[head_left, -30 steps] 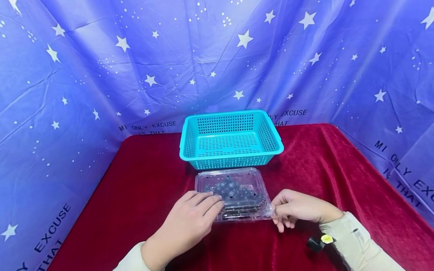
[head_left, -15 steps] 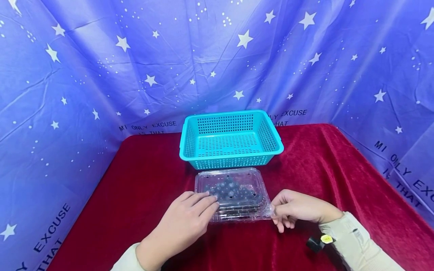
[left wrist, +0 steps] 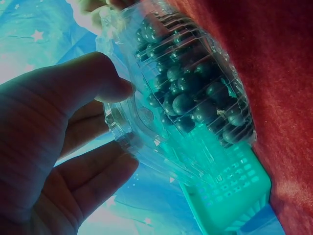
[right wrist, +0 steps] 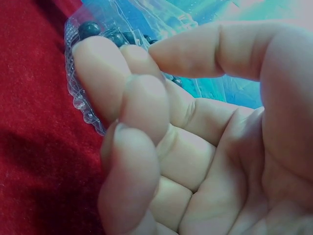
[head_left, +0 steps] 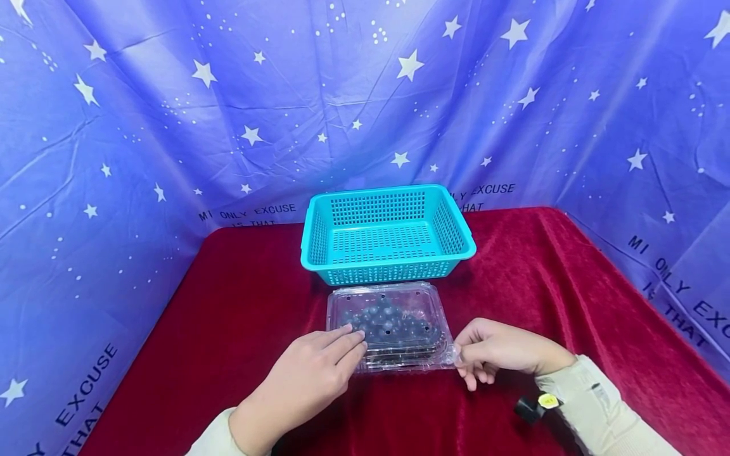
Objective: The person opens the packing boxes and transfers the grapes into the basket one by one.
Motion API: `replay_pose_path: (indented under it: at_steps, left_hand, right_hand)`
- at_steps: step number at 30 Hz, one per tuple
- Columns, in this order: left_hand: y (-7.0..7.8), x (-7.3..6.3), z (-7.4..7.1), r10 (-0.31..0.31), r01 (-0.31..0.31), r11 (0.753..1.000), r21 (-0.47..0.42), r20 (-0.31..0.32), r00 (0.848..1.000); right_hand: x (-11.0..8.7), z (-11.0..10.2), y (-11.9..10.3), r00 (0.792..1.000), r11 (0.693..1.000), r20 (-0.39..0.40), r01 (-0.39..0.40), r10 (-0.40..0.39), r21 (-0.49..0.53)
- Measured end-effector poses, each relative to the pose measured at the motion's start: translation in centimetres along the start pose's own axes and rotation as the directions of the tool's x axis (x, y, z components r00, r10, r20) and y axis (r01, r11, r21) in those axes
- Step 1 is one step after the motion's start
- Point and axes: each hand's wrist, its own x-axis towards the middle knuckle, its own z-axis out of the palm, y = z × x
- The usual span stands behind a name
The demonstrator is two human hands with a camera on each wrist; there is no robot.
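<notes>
A clear plastic clamshell box (head_left: 399, 347) lies closed on the red cloth in the head view, its lid dotted with small holes. Dark round fruit, like blueberries (left wrist: 183, 100), fill part of it. At the box's left front corner my left hand (head_left: 316, 364) holds on. The left wrist view has its thumb (left wrist: 115, 88) bent against the clear edge, with the other fingers across the lid side. Thumb and index finger of my right hand (head_left: 504, 348) pinch the right front corner, while the remaining fingers curl below. The pinched corner itself is hidden behind fingers in the right wrist view.
Directly behind the box stands a turquoise plastic basket (head_left: 390, 273) with grid walls and nothing in it. Red velvet cloth (head_left: 239, 297) covers the table. Blue star-printed curtains (head_left: 319, 82) hang at the back and both sides.
My left hand has slid slightly left across the lid, towards the box's left edge, uncovering more of the lid. The right hand, box and basket stay in place.
</notes>
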Motion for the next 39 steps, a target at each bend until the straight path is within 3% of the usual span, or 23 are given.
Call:
replay_pose_path:
  at_steps: [27,39]
  left_hand:
    - [-0.19,0.42,0.14,0.007,-0.007,1.0,-0.014,-0.029,1.0]
    - [-0.42,0.53,0.18,0.041,-0.04,0.999,0.017,-0.06,0.997]
  right_hand:
    - [-0.04,0.07,0.04,1.0,1.0,-0.008,-0.002,0.002,-0.008]
    - [-0.07,0.12,-0.12,1.0,1.0,-0.015,-0.006,0.006,-0.015]
